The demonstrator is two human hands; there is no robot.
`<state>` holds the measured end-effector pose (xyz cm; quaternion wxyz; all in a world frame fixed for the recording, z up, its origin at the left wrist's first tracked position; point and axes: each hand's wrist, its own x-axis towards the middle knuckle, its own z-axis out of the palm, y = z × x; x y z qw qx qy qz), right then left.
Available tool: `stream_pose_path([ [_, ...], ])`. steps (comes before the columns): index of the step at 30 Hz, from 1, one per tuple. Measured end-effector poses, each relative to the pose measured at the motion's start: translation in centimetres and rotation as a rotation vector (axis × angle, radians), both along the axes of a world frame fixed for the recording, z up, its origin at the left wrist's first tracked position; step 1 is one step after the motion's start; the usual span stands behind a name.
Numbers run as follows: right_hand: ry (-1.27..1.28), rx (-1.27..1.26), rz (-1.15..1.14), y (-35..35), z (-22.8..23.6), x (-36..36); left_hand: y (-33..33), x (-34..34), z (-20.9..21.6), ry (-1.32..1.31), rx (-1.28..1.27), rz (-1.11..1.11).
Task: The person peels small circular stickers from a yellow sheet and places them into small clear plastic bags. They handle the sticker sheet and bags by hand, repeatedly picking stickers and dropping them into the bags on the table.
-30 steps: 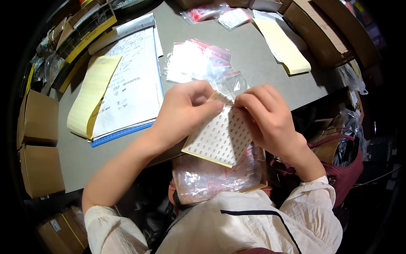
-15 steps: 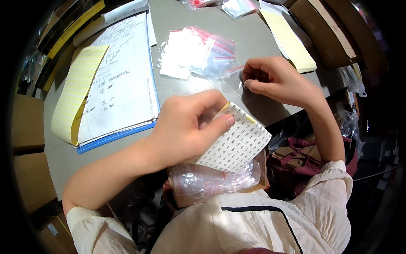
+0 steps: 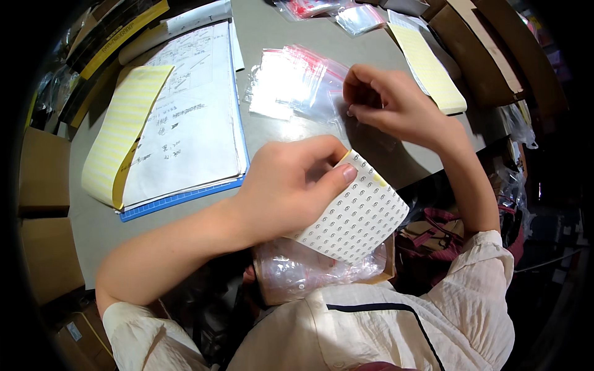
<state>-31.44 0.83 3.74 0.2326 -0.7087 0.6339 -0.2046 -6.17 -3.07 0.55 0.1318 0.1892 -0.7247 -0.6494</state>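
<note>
I see the left hand [image 3: 288, 182] pinching a label sheet [image 3: 365, 216], right hand [image 3: 399, 105] curled (grip unclear), a box [image 3: 389, 263] holding clear plastic [image 3: 297, 272].

Through the head camera, I read the sticker sheet [image 3: 356, 213] as smooth, matt paper. I identify the bags [image 3: 303, 77] as thin, glossy clear plastic. I log the table [image 3: 260, 31] as smooth, the carton [image 3: 46, 173] as matt cardboard, and the shirt [image 3: 371, 324] as wrinkled, matt cloth.

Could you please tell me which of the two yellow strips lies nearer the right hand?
The yellow strip on the right, just beyond the right hand; the other strip lies left, partly over handwritten papers.
</note>
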Motion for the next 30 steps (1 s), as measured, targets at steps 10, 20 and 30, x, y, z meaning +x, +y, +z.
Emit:
stream_pose_path([
  [10,0.218,-0.192,-0.115,3.7,-0.6,-2.1,-0.5,0.8,0.8,0.137,0.002,0.067],
  [20,-0.186,-0.273,0.077,13.5,-4.0,4.2,-7.4,5.1,2.4,0.417,0.058,0.562],
  [30,-0.360,-0.442,-0.095,13.5,-0.2,5.9,-3.5,5.1,1.4,0.204,-0.161,0.240],
])
